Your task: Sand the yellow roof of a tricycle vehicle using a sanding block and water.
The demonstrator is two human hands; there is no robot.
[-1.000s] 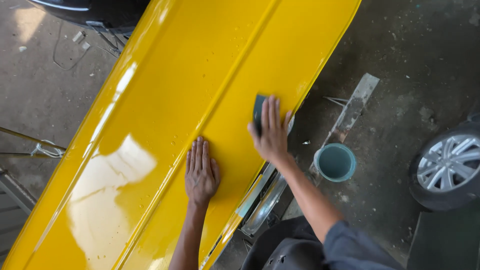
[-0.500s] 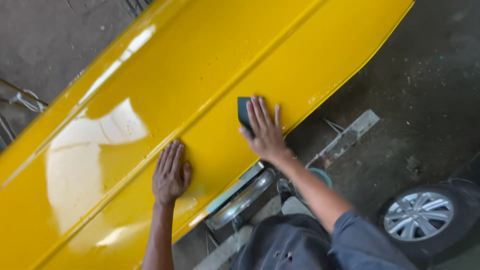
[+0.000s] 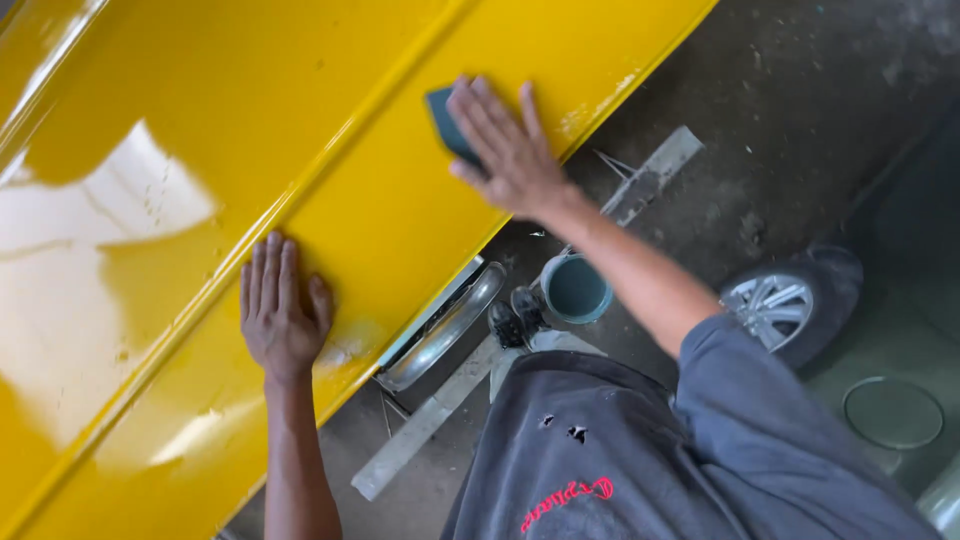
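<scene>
A large glossy yellow panel (image 3: pixel 330 130) with a raised crease runs diagonally across the view. My left hand (image 3: pixel 282 312) lies flat on it near its lower edge, fingers together, holding nothing. My right hand (image 3: pixel 508 148) presses a dark teal sanding block (image 3: pixel 447 118) against the panel near its right edge; fingers cover most of the block. Wet smears and whitish residue show along the panel's edge by both hands.
Below the panel's edge stand a teal bucket (image 3: pixel 576 290), a chrome car part (image 3: pixel 447 328) and a long metal bar (image 3: pixel 440 410) on the concrete floor. A car wheel (image 3: pixel 780 305) sits at the right. A round lid (image 3: pixel 892 412) lies lower right.
The view has shifted, so the panel and hands sit differently in frame. My right hand with the block has slid along the panel; the left hand stays flat on the panel.
</scene>
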